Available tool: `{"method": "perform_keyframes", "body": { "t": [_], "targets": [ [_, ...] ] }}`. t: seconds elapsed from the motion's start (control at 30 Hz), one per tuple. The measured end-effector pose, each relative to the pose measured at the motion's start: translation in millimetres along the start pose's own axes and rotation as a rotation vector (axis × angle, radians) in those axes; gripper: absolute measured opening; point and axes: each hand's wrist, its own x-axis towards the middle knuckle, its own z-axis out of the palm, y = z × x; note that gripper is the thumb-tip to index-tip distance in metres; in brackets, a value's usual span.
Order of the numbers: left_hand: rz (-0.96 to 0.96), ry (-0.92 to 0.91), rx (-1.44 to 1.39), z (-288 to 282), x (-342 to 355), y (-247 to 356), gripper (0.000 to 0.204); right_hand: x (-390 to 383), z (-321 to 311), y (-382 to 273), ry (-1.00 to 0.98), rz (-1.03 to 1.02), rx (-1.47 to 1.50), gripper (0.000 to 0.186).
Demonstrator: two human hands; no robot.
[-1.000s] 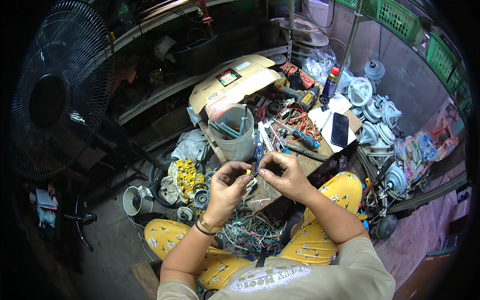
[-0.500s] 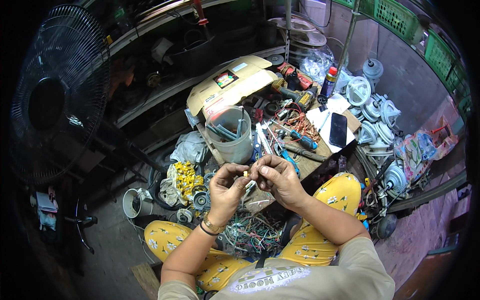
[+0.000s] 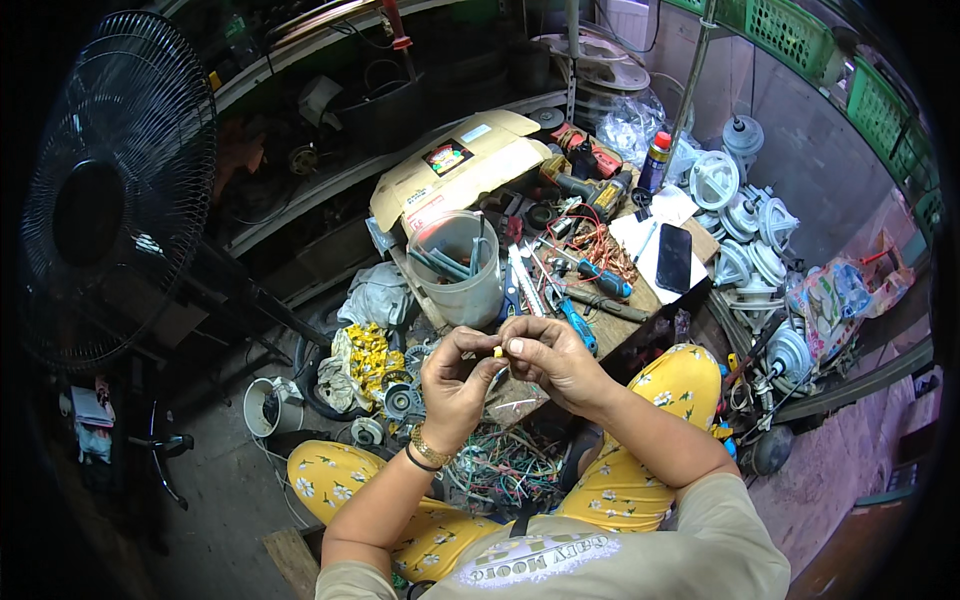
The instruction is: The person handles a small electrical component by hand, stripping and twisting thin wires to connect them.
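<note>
A small yellow piece (image 3: pixel 498 352) shows between my fingertips; it is too small to name more exactly. My left hand (image 3: pixel 455 385) pinches it between thumb and fingers. My right hand (image 3: pixel 553 360) meets it from the other side, fingers curled and thumb pressed in; whatever else it may hold is hidden. Just beyond the hands is the low wooden bench, with a translucent plastic bucket (image 3: pixel 457 285) holding grey-blue strips. Beside the bucket lie blue-handled pliers (image 3: pixel 578 328) and a screwdriver (image 3: pixel 605 277). Below my hands, coloured wire scraps (image 3: pixel 503 465) lie in a heap between my knees.
Left of the bench are a heap of yellow parts (image 3: pixel 373 362), a white pail (image 3: pixel 273 408) and a large fan (image 3: pixel 110 210). On the bench sit a cardboard box (image 3: pixel 455 165), a phone (image 3: pixel 674 260), a drill (image 3: pixel 608 195) and a spray can (image 3: pixel 655 162). Grey plastic parts (image 3: pixel 740 215) pile up at right.
My fingertips have shifted slightly around the yellow piece, and the right fingers have drawn closer to the left ones. The view has tilted a little; nothing else has visibly moved.
</note>
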Motion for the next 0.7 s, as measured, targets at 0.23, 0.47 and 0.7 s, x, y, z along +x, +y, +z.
{"method": "perform_keyframes", "body": {
  "t": [0.23,0.47,0.7],
  "targets": [
    [0.296,-0.001,0.615,-8.4,14.3,4.1,0.019,1.6,5.8,-6.1,0.251,-0.486,-0.816,0.018],
    [0.466,-0.154,0.86,-11.6,20.9,9.4,0.018,0.5,0.6,-16.1,0.137,-0.899,-1.496,0.019],
    [0.248,-0.222,0.525,-16.3,19.9,6.3,0.018,0.0,-5.9,-2.7,-0.152,-0.245,-0.37,0.014]
  ]
}}
